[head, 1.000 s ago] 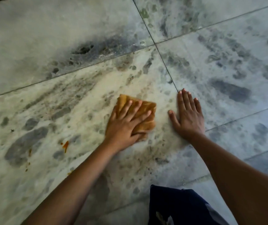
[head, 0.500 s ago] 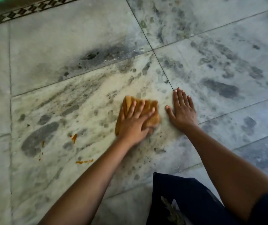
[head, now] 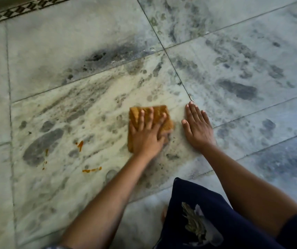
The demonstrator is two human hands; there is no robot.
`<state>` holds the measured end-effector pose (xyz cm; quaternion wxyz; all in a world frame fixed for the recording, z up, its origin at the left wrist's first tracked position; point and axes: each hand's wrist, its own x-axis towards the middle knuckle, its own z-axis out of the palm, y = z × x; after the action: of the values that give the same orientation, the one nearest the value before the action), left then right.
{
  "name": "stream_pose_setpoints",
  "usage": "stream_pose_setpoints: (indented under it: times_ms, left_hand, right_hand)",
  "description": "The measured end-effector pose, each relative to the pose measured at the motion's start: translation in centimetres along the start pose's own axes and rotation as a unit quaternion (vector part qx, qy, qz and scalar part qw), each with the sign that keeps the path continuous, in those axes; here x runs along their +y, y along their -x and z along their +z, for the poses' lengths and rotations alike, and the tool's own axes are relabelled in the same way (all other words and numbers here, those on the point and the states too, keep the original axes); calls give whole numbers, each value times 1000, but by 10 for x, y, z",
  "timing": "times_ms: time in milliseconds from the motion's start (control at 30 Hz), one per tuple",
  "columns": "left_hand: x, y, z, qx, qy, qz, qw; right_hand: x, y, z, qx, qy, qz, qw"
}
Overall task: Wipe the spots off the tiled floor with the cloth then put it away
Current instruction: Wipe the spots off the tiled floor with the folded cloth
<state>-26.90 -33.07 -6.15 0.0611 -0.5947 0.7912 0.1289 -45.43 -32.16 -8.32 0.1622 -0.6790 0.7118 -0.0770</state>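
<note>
While pressed flat, cloth [head: 159, 117] under spread left hand [head: 146, 134]; right hand [head: 198, 128] empty beside.

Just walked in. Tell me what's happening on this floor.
A person is crouched over the tiled floor, cleaning it. The left hand presses flat on a folded orange-brown cloth, fingers spread. The right hand rests palm-down on the tile beside it, apart from the cloth. Orange spots lie to the left of the cloth, not yet wiped, with another orange streak nearer the person.
</note>
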Motion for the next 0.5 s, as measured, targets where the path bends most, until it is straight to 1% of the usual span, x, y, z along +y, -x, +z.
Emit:
stream_pose_setpoints:
  times_ms: [100,133,200,267,333,433,467,500]
  left_hand:
    - [9,64,22,31,-12,117,993]
    - [-1,81,27,32,-20,140,989]
    - [-33,96,29,33,-39,157,986]
    - [-64,80,21,38,-51,135,989]
    - [-75,44,4,24,-28,67,997]
    - [-55,-7,-13,9,6,-53,999]
    - [-42,-11,-13,2,10,-67,998]
    - [-29,-6,-10,3,13,-64,998]
  right_hand:
    - [-1,1,2,9,16,-2,1000]
    - [-1,1,2,10,19,-2,1000]
    - [-2,2,3,7,26,0,1000]
    - [-2,2,4,5,35,-2,999]
    - [-2,1,4,2,40,-1,999]
    - [-3,-1,4,-1,48,2,999]
    - [-5,0,4,-2,48,4,999]
    - [-7,3,5,-3,48,8,999]
